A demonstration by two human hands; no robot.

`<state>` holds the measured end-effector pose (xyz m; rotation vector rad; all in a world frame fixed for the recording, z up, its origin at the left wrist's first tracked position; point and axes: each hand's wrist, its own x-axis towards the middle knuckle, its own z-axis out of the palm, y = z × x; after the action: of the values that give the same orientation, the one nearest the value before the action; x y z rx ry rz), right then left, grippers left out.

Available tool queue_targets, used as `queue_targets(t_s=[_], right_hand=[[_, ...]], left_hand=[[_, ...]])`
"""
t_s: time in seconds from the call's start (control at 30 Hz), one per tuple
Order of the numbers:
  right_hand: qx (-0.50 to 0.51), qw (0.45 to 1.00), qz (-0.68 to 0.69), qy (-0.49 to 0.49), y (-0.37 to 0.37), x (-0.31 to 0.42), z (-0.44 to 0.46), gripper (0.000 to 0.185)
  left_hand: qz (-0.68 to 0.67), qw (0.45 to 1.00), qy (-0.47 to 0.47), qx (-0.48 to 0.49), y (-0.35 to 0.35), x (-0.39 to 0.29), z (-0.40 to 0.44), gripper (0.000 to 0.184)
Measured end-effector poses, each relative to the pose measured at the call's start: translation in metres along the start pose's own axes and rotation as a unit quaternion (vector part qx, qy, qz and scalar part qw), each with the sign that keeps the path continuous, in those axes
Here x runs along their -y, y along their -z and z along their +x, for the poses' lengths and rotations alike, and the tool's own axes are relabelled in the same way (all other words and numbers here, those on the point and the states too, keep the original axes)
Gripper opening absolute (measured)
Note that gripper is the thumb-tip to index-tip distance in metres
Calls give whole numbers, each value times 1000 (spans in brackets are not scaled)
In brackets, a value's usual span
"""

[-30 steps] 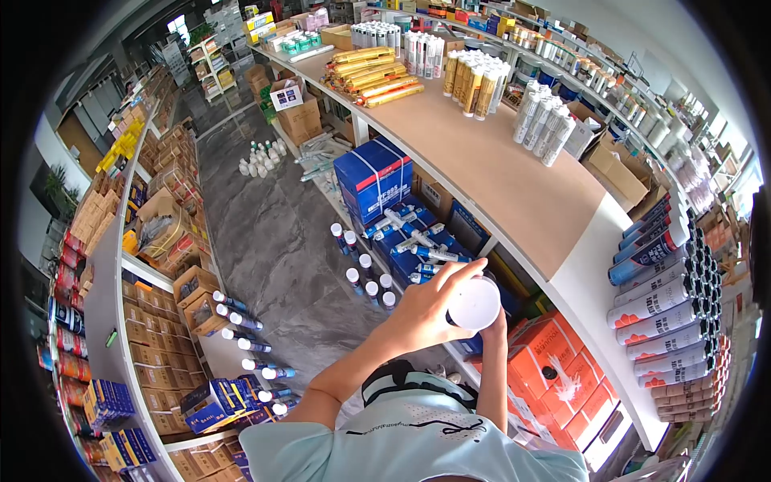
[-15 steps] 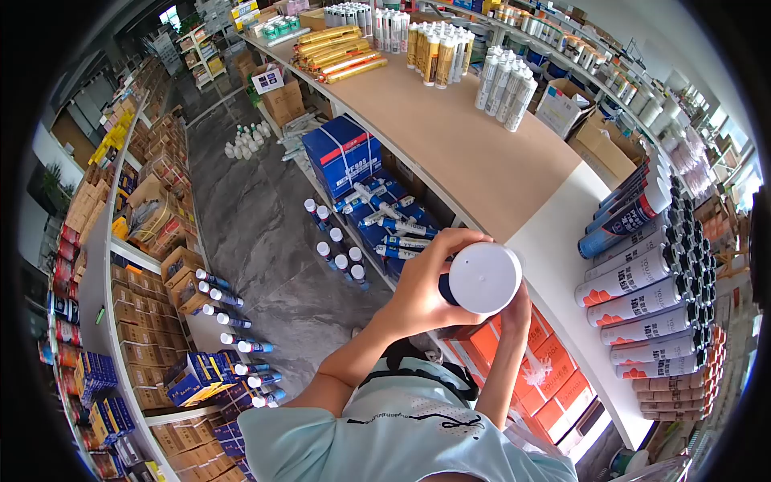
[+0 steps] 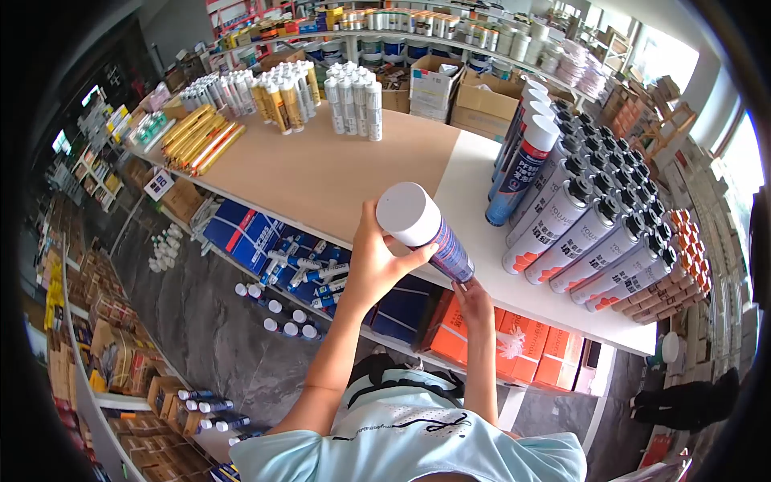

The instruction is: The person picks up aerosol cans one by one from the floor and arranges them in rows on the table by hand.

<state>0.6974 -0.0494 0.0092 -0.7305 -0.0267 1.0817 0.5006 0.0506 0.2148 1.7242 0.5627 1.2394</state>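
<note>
A blue spray can with a white cap (image 3: pixel 409 215) is held tilted over the front edge of the counter. My left hand (image 3: pixel 381 261) wraps round it just below the cap. My right hand (image 3: pixel 474 303) supports its lower end, with the fingertips at the base. Similar blue cans with white caps (image 3: pixel 526 165) stand on the white part of the counter, beyond and to the right. Beside them are many grey cans with black tops (image 3: pixel 554 217) in close rows.
The counter (image 3: pixel 393 165) also holds white and gold tubes (image 3: pixel 281 100) and gold packs (image 3: pixel 197 140). Orange boxes (image 3: pixel 514 345) and blue-white tubes lie beneath it. More capped cans stand on the floor. A dark-clothed person (image 3: pixel 691 402) is at the lower right.
The view has swung right toward the counter. Both hands have carried the can to the counter's front edge, and its blue side now shows.
</note>
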Motion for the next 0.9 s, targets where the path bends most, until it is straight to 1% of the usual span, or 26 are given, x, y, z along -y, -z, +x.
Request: queue_targets(t_s=[0.07, 0.1, 0.13, 0.2, 0.27, 0.33, 0.4, 0.43, 0.47, 0.5, 0.53, 0.57, 0.63, 0.67, 0.73, 0.77, 0.8, 0.87, 0.9], right_hand=[[0, 1000, 7, 16, 3, 4, 7, 61], [-4, 1000, 14, 26, -1, 6, 8, 61], [-7, 999, 27, 35, -4, 8, 9, 64], [-15, 997, 45, 53, -5, 11, 11, 67], [-11, 997, 56, 56, -2, 11, 14, 64], [-21, 996, 59, 60, 4, 10, 15, 60], [-1, 997, 60, 44, 6, 8, 14, 58], [-5, 996, 61, 58, 4, 7, 13, 52], [-5, 996, 64, 63, 1, 6, 12, 52], [-14, 997, 59, 49, -4, 6, 9, 52], [-22, 998, 54, 35, -9, 5, 9, 53], [-22, 997, 60, 42, -12, 2, 10, 53], [-38, 998, 46, 17, -13, -2, 16, 46], [-39, 998, 49, 26, -13, -3, 19, 46], [-22, 999, 23, 14, -7, -8, 29, 43], [-29, 999, -8, 25, -2, -12, 34, 45], [-29, 999, -4, 27, -6, -11, 33, 45], [-74, 991, -103, 48, -12, -5, 29, 46], [-115, 980, -143, 77, -14, -5, 30, 48]], left_hand=[[-36, 999, -3, 30, -4, 11, 19, 70], [-47, 998, -19, 37, -9, 15, 29, 67], [-51, 997, -21, 49, -13, 17, 38, 67], [-65, 995, -5, 70, -22, 20, 54, 65], [-57, 995, -4, 87, -29, 21, 68, 62], [-16, 994, -15, 111, -37, 29, 82, 61], [-17, 993, -12, 118, -46, 34, 92, 62], [-2, 994, -13, 111, -50, 33, 95, 63], [13, 994, -15, 103, -55, 32, 98, 63], [0, 996, -51, 71, -63, 37, 100, 64], [0, 995, -56, 78, -67, 40, 103, 64], [-2, 995, -69, 67, -71, 43, 106, 64], [7, 995, -86, 50, -77, 43, 111, 65], [1, 994, -92, 57, -79, 43, 114, 65], [-14, 992, -99, 74, -82, 45, 117, 65], [10, 992, -104, 74, -84, 46, 118, 64], [11, 991, -106, 77, -85, 45, 118, 64], [13, 989, -122, 83, -88, 40, 118, 64], [9, 987, -135, 85, -89, 38, 119, 63]])
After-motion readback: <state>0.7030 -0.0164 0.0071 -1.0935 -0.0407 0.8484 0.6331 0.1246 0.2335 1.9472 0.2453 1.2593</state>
